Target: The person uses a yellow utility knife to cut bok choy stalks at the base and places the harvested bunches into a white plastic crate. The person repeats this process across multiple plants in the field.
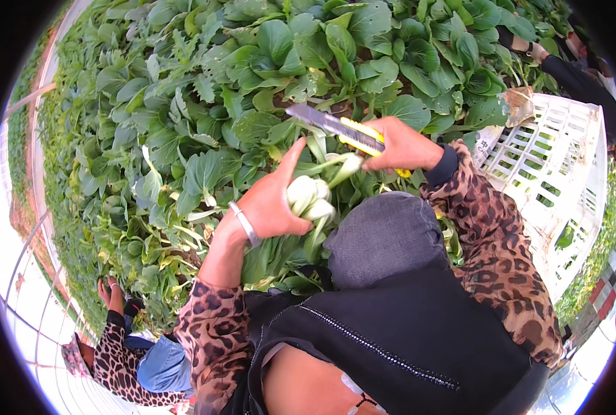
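My left hand (271, 199) curves around several pale bok choy bases (309, 196), its index finger stretched out and thumb below them. In my right hand (404, 145) is a yellow and black snap-off utility knife (361, 136). Its wide blade (308, 115) is extended and points away to the upper left, above the leaves. Beneath the right fingers a bok choy stalk (347, 170) slants toward the bunch. I cannot tell whether those fingers pinch it. Growing bok choy plants (274, 44) stand right in front of both hands.
A white slatted plastic crate (539, 150) stands at my right. My knee in grey denim (386, 238) rises close below the hands. One person in leopard-print sleeves (113, 363) crouches at lower left; another person's dark sleeve (572, 78) shows at upper right. A path edge (41, 155) borders the bed at left.
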A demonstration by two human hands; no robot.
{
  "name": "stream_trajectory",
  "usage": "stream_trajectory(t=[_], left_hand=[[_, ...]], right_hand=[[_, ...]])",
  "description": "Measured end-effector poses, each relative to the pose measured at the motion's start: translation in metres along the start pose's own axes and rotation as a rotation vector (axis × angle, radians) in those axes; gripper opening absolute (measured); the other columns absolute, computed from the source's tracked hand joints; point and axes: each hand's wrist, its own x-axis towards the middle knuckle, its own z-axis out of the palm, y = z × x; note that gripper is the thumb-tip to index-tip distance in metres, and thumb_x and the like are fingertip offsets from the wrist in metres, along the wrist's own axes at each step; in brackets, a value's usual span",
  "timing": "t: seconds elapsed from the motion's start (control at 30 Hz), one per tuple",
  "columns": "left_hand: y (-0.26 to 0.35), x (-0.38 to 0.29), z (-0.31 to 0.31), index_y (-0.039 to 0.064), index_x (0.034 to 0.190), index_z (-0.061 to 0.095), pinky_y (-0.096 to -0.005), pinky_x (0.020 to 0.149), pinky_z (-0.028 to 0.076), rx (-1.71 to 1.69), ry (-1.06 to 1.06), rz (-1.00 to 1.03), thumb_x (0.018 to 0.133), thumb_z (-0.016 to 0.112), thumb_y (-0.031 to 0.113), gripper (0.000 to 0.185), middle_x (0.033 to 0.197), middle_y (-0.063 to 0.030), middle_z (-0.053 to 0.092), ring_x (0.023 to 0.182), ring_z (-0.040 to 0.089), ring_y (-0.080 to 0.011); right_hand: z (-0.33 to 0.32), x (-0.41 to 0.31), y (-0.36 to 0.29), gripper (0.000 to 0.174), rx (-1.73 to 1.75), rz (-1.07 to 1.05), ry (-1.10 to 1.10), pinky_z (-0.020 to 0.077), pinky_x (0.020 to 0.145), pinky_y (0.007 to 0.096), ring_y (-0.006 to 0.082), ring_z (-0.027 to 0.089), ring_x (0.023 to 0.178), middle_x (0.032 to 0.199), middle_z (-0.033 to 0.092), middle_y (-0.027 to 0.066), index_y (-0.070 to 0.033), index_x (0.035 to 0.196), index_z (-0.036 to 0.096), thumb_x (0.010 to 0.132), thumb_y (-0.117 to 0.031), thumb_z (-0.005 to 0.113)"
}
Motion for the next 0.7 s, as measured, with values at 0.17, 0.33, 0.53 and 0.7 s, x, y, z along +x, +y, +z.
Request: stream_trajectory(t=[0.17, 0.33, 0.53, 0.7], left_hand=[[0.021, 0.008, -0.027, 0.008, 0.139, 0.028, -0.0286, 0.092, 0.04, -0.081, 0.069, -0.022, 0.052, 0.069, 0.006, 0.096, 0.115, -0.0143, 0.056, 0.101, 0.056, -0.0186], [0.066, 0.053, -0.036, 0.01, 0.135, 0.033, -0.0335, 0.08, 0.048, 0.158, 0.122, 0.277, 0.055, 0.067, 0.01, 0.087, 0.105, -0.02, 0.06, 0.09, 0.062, -0.0304], [0.09, 0.087, -0.003, 0.014, 0.135, 0.032, -0.039, 0.077, 0.047, 0.452, -0.129, 0.19, 0.056, 0.067, 0.012, 0.087, 0.1, -0.0195, 0.061, 0.087, 0.058, -0.0387], [0.078, 0.09, -0.014, 0.01, 0.131, 0.038, -0.0413, 0.074, 0.048, 0.345, -0.05, 0.207, 0.056, 0.065, 0.013, 0.08, 0.091, -0.02, 0.062, 0.085, 0.059, -0.0374]], right_hand=[[-0.015, -0.073, 0.053, 0.032, 0.171, 0.158, 0.372, 0.0446, 0.043, 0.0205, 0.007, 0.053, 0.054, 0.071, 0.054, 0.0002, -0.001, 0.099, 0.053, 0.074, -0.009, 0.07], [-0.014, -0.107, 0.08, 0.024, 0.048, 0.353, 0.614, 0.0438, 0.04, 0.0267, 0.0121, 0.054, 0.047, 0.064, 0.052, 0.0047, -0.001, 0.094, 0.048, 0.084, -0.019, 0.06], [-0.005, -0.088, 0.099, 0.021, 0.158, 0.34, 0.723, 0.0432, 0.04, 0.0287, 0.0153, 0.053, 0.041, 0.062, 0.051, 0.0069, 0.0, 0.095, 0.043, 0.087, -0.016, 0.054], [0.016, -0.116, 0.116, 0.019, 0.193, 0.454, 1.005, 0.0438, 0.041, 0.0283, 0.014, 0.055, 0.042, 0.061, 0.051, 0.0055, -0.001, 0.097, 0.044, 0.088, -0.015, 0.053]])
